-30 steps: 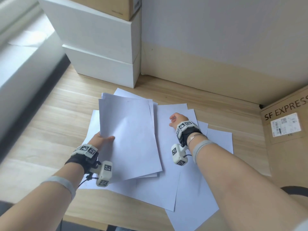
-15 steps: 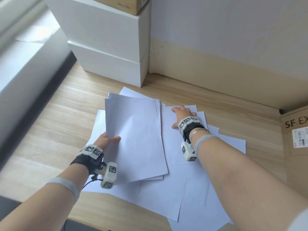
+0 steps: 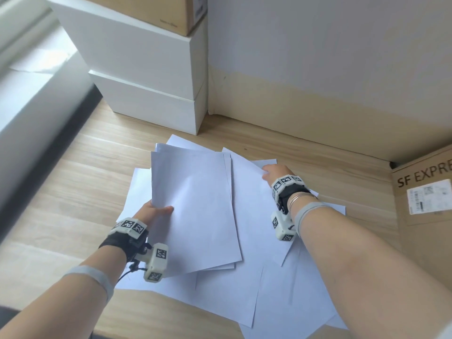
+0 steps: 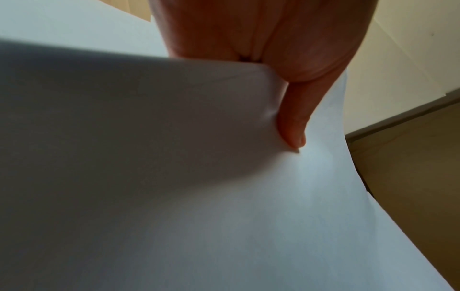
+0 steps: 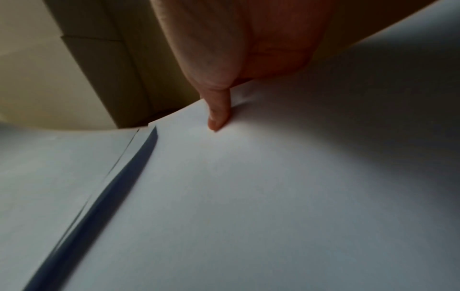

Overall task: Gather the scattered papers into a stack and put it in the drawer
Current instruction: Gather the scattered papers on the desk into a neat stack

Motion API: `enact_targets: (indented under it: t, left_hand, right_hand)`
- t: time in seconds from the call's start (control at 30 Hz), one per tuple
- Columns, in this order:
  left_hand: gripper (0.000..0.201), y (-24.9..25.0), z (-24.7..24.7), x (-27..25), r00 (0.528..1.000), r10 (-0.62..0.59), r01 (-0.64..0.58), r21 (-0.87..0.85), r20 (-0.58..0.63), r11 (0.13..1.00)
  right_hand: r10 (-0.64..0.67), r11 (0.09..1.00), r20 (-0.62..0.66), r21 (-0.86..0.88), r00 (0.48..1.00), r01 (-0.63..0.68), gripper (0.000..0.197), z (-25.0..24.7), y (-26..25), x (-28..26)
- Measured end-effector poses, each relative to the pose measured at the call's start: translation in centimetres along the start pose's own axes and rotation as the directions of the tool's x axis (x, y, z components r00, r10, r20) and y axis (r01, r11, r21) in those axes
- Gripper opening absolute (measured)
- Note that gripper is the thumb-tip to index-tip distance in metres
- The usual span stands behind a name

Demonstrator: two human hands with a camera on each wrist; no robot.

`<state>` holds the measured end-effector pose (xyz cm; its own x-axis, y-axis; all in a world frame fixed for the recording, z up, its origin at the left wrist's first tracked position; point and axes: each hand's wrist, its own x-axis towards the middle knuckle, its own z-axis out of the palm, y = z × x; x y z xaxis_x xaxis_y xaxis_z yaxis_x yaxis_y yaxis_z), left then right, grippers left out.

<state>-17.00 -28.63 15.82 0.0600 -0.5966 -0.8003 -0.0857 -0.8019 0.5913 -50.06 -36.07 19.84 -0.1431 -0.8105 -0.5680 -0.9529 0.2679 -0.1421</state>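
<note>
Several white sheets (image 3: 227, 297) lie fanned out and overlapping on the wooden table (image 3: 73, 192). My left hand (image 3: 161, 211) grips a small stack of sheets (image 3: 195, 206) by its left edge and holds it tilted above the others. The left wrist view shows its thumb (image 4: 293, 122) on top of that stack (image 4: 248, 216). My right hand (image 3: 266, 172) pinches the far right corner of another sheet (image 3: 254, 204) beside the stack. Its thumb (image 5: 219, 110) presses on this sheet (image 5: 248, 196), whose corner is raised. No drawer is in view.
Two stacked white boxes (image 3: 146, 77) with a cardboard box (image 3: 156, 11) on top stand at the back left against the wall (image 3: 318, 57). A brown SF Express carton (image 3: 425, 216) stands at the right. A window sill (image 3: 29, 94) runs along the left.
My right hand has reached farther away and to the right, from flat on the papers to pinching a sheet's far corner. The left hand keeps hold of its stack.
</note>
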Motion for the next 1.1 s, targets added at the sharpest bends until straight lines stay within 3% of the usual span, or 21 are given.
enact_targets:
  t: [0.33,0.77,0.9,1.1]
  left_hand:
    - [0.032,-0.9,1.0,-0.2,1.0,-0.019,0.018,0.031,0.01,0.999]
    - [0.042,-2.0,0.8,-0.2,1.0,0.018,-0.016,0.135,-0.015,0.991]
    - [0.044,-2.4,0.7,0.3,0.999,0.026,-0.024,0.143,-0.018,0.989]
    - [0.044,-2.4,1.0,-0.6,0.998,0.062,-0.064,0.13,0.017,0.989]
  right_hand:
    - [0.239,0.919,-0.201,0.364,0.95,-0.154,0.034,-0.4,6.3,-4.5]
    - [0.411,0.754,-0.356,0.65,0.839,-0.094,0.026,-1.0,9.1,-7.8]
    - [0.352,0.722,-0.306,0.691,0.884,-0.048,0.025,0.2,7.0,-8.5]
    - [0.155,0.789,-0.079,0.61,0.985,-0.075,0.034,4.6,1.4,-8.2]
